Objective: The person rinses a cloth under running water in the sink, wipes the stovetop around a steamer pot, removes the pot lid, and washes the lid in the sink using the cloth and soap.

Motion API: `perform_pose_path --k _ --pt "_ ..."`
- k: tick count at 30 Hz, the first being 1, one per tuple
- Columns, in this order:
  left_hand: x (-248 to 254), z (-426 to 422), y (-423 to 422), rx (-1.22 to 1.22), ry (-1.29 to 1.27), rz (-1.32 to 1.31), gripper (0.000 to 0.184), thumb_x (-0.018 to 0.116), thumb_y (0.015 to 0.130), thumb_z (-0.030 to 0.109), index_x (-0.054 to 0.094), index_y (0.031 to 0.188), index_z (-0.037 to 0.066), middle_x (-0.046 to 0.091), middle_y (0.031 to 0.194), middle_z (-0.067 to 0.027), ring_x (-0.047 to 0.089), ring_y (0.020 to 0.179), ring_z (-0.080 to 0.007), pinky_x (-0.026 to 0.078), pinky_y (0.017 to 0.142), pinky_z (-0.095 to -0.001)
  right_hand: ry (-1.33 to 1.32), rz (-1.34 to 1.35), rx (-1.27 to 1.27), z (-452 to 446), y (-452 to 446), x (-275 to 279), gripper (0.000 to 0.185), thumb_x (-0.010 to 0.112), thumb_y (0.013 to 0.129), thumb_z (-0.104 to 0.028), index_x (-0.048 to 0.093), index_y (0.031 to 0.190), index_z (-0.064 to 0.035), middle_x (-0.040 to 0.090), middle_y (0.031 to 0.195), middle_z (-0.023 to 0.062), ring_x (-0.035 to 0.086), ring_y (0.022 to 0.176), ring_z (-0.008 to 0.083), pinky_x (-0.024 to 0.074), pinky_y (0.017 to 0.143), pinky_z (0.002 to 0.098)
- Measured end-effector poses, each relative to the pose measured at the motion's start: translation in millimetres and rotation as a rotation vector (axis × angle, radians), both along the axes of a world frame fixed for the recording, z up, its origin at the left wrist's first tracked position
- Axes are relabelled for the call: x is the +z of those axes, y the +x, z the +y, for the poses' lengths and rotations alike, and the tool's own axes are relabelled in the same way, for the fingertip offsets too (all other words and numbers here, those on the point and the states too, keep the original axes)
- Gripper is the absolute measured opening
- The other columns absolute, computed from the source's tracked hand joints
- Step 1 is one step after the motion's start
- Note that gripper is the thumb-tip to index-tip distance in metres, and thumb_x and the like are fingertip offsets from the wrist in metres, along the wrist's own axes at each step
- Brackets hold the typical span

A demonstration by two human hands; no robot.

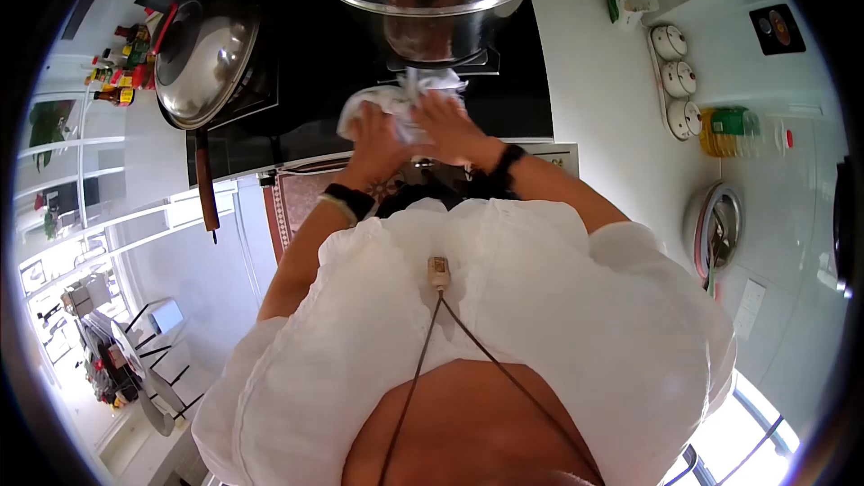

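A crumpled white cloth (387,101) lies on the black glass cooktop (315,81), close to its front edge. My left hand (376,139) is on the cloth's left part, fingers bent over it. On the right part, my right hand (450,130) grips the fabric with its fingers pointing forward. The two hands are side by side, and the cloth hides part of the fingertips. Just beyond them stands a large shiny steamer pot (423,0) on a burner.
A lidded wok (205,63) sits at the left, its wooden handle (207,182) jutting past the counter edge. Sauce bottles (126,76) stand behind it. To the right are lidded jars (677,79), an oil bottle (731,132) and a metal bowl (720,229).
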State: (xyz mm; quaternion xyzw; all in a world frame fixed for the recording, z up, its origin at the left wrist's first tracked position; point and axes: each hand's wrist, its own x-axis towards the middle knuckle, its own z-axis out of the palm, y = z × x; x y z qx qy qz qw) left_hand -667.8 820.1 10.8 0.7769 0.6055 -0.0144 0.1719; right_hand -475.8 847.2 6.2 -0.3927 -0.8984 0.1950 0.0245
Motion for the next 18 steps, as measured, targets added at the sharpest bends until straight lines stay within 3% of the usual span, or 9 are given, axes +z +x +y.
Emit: perform_pose_path --k 4,9,12,15,18 --pt "-18 9 60 -0.36 0.103 -0.181 0.092 0.062 0.072 0.053 0.024 0.135 -0.004 0.015 0.142 -0.0277 -0.001 0.133 -0.0495 0.008 0.101 -0.0655 0.037 -0.156 -0.053 -4 101 6 0.072 0.048 0.085 -0.049 0.025 0.14 -0.0071 0.01 0.148 0.0212 0.005 0.137 0.0396 0.0112 0.107 0.0549" --pt "-8 36 133 -0.56 0.112 -0.272 0.097 0.07 0.066 0.046 0.025 0.134 -0.005 0.018 0.14 -0.0282 0.003 0.132 -0.0503 0.011 0.1 -0.0656 0.112 -0.158 -0.347 -15 180 1 0.07 0.056 0.082 -0.041 0.029 0.137 -0.0063 0.02 0.145 0.022 0.016 0.135 0.0391 0.0217 0.103 0.0551" --pt "4 46 143 -0.613 0.129 -0.237 0.099 0.076 0.062 0.044 0.027 0.133 -0.005 0.022 0.138 -0.0277 0.009 0.131 -0.05 0.015 0.099 -0.0659 0.245 0.051 -0.456 -15 181 12 0.056 0.063 0.077 -0.029 0.044 0.126 -0.0087 0.035 0.135 0.0209 0.026 0.129 0.0398 0.0314 0.097 0.0519" --pt "0 50 131 -0.62 0.189 -0.337 0.09 0.076 0.062 0.037 0.032 0.135 0.005 0.027 0.14 -0.0217 0.015 0.133 -0.0442 0.02 0.101 -0.0584 0.127 0.207 -0.619 -9 176 5 0.038 0.067 0.071 -0.017 0.055 0.106 -0.01 0.049 0.118 0.0178 0.04 0.116 0.0394 0.0402 0.089 0.0458" --pt "8 40 111 -0.598 0.163 -0.366 0.083 0.074 0.065 0.027 0.034 0.135 0.008 0.029 0.141 -0.0179 0.018 0.134 -0.0395 0.022 0.103 -0.0531 0.113 0.226 -0.616 2 165 -4 0.028 0.066 0.068 -0.01 0.056 0.093 -0.0087 0.054 0.101 0.0156 0.05 0.099 0.0366 0.0442 0.081 0.042"
